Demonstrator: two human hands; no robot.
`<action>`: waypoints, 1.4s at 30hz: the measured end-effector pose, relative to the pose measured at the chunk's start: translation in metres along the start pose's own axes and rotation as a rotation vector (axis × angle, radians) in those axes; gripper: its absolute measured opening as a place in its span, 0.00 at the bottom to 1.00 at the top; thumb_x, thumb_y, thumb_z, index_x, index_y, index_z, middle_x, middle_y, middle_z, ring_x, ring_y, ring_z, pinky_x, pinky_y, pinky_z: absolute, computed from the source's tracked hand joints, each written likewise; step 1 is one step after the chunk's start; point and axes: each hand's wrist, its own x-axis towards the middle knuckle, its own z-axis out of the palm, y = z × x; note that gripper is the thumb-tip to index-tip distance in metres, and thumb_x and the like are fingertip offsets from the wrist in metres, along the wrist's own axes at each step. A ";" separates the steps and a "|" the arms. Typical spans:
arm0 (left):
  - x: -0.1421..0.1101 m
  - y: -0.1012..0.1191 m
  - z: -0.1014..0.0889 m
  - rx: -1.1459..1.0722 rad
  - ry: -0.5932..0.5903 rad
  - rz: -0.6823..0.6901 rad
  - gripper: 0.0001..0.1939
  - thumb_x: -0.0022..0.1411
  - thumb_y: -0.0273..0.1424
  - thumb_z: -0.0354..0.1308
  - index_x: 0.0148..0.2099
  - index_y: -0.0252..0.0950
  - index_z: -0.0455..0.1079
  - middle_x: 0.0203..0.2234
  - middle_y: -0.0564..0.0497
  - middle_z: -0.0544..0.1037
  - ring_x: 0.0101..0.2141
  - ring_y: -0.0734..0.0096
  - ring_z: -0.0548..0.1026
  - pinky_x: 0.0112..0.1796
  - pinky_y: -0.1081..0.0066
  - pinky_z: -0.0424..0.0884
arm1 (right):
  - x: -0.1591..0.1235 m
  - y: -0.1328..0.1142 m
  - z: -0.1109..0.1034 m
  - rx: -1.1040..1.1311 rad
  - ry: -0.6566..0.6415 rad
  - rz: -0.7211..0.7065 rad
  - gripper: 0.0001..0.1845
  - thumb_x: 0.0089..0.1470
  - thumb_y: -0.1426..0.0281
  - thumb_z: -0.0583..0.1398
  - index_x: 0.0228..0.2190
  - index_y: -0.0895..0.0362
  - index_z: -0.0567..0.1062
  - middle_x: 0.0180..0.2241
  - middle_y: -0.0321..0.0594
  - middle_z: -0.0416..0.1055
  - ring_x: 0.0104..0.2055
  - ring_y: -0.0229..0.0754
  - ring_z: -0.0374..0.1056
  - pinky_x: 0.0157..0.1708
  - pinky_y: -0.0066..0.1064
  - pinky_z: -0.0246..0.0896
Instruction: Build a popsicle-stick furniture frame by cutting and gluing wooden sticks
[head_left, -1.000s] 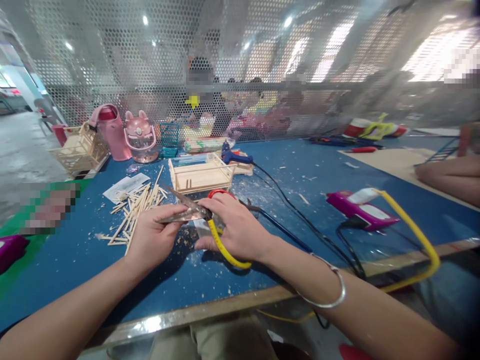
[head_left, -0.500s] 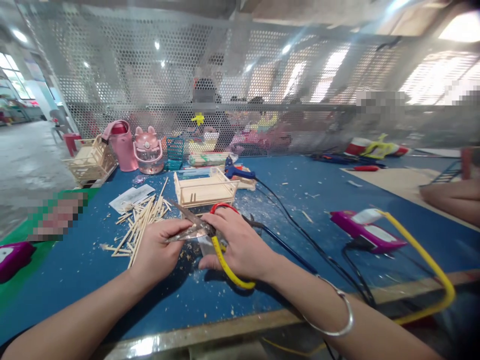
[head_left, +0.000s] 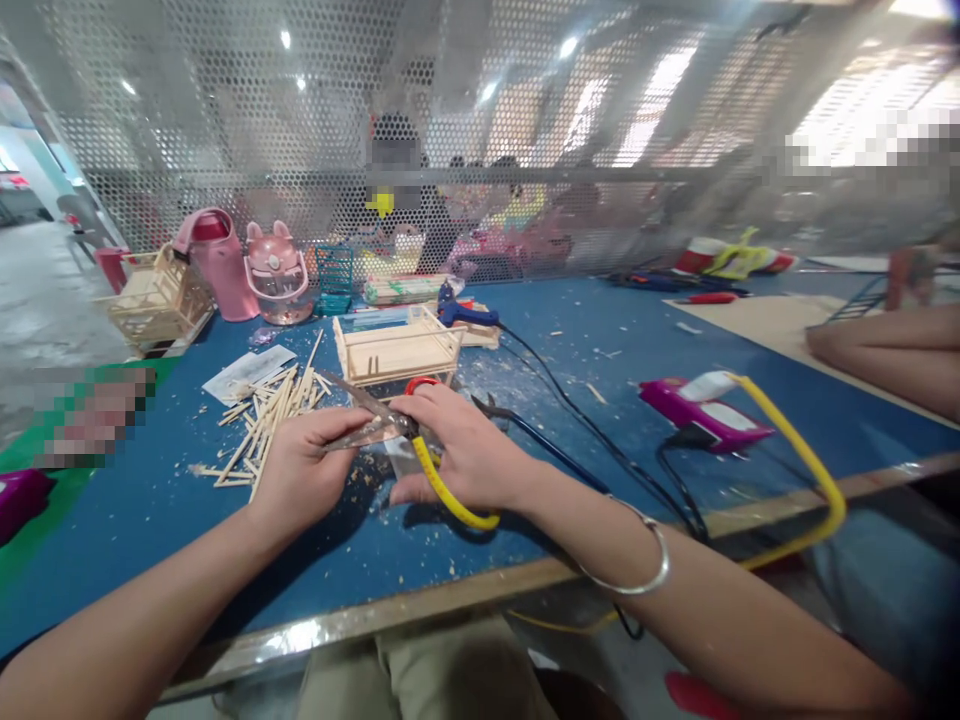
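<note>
My right hand (head_left: 465, 455) grips a pair of scissors (head_left: 382, 425) with one red and one yellow handle. The worn metal blades are spread apart and point left, toward my left hand (head_left: 306, 465). The left fingers are pinched together beside the lower blade's tip; whatever they hold is hidden. A loose pile of thin wooden sticks (head_left: 274, 425) lies just behind the left hand. Beyond the scissors stands a small wooden stick-built tray with railings (head_left: 401, 355).
Pliers with blue handles (head_left: 551, 450) lie by my right wrist. A blue glue gun (head_left: 469, 312) trails a black cable. At right is a purple-and-white device (head_left: 705, 415) near a yellow bent tube (head_left: 802, 435). Pink bottles (head_left: 221, 265) stand at back left. Another person's arm (head_left: 885, 345) rests at right.
The head view has tilted down and turned slightly right, so the table sits higher in the picture. My hands and the scissors keep nearly the same pose.
</note>
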 end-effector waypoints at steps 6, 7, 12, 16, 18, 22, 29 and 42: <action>-0.002 0.000 0.000 0.028 0.030 -0.012 0.14 0.53 0.22 0.51 0.36 0.39 0.76 0.29 0.51 0.81 0.29 0.70 0.77 0.31 0.73 0.73 | 0.000 -0.003 -0.001 -0.054 -0.003 0.024 0.40 0.34 0.47 0.63 0.44 0.62 0.68 0.35 0.45 0.64 0.38 0.45 0.60 0.39 0.37 0.59; -0.002 0.000 0.000 0.038 0.035 -0.015 0.14 0.52 0.22 0.51 0.36 0.39 0.77 0.29 0.52 0.81 0.29 0.70 0.77 0.31 0.73 0.73 | 0.000 -0.003 -0.001 -0.061 0.000 0.023 0.40 0.34 0.47 0.63 0.44 0.62 0.68 0.35 0.45 0.64 0.38 0.45 0.60 0.39 0.37 0.59; -0.004 0.000 0.002 0.022 0.035 -0.039 0.14 0.52 0.22 0.52 0.35 0.39 0.77 0.29 0.52 0.81 0.28 0.70 0.77 0.32 0.73 0.73 | -0.001 -0.004 0.001 -0.050 0.011 0.010 0.37 0.36 0.47 0.62 0.41 0.62 0.69 0.32 0.42 0.64 0.35 0.43 0.60 0.37 0.34 0.59; -0.006 -0.002 0.004 -0.034 0.060 -0.092 0.13 0.51 0.22 0.52 0.35 0.37 0.77 0.28 0.51 0.81 0.27 0.70 0.77 0.32 0.73 0.73 | -0.001 -0.003 0.003 -0.037 0.024 0.006 0.34 0.39 0.48 0.61 0.40 0.62 0.70 0.30 0.41 0.64 0.34 0.42 0.59 0.35 0.32 0.59; -0.006 -0.003 0.005 -0.057 0.071 -0.115 0.13 0.51 0.22 0.53 0.35 0.37 0.77 0.29 0.51 0.81 0.28 0.70 0.77 0.33 0.72 0.74 | -0.001 -0.002 0.004 -0.037 0.034 0.009 0.34 0.40 0.47 0.60 0.40 0.62 0.70 0.30 0.41 0.64 0.33 0.42 0.59 0.34 0.32 0.58; -0.006 -0.002 0.005 -0.090 0.041 -0.135 0.11 0.52 0.24 0.54 0.35 0.37 0.76 0.29 0.50 0.81 0.28 0.69 0.77 0.32 0.72 0.74 | -0.002 0.000 0.006 -0.040 0.043 0.019 0.35 0.41 0.45 0.58 0.40 0.61 0.70 0.29 0.42 0.65 0.33 0.42 0.60 0.34 0.33 0.58; -0.003 0.000 0.004 -0.091 0.005 -0.129 0.11 0.53 0.23 0.53 0.35 0.37 0.77 0.27 0.51 0.80 0.29 0.69 0.77 0.33 0.72 0.73 | -0.002 -0.001 0.006 -0.045 0.031 0.043 0.34 0.42 0.46 0.58 0.40 0.62 0.70 0.31 0.45 0.68 0.34 0.44 0.62 0.35 0.34 0.59; 0.000 0.004 0.007 -0.163 -0.021 -0.282 0.07 0.54 0.29 0.55 0.30 0.36 0.74 0.24 0.51 0.79 0.28 0.68 0.75 0.31 0.71 0.71 | -0.002 0.001 0.008 0.050 -0.002 0.102 0.28 0.46 0.50 0.58 0.39 0.60 0.71 0.34 0.45 0.73 0.35 0.43 0.67 0.35 0.30 0.59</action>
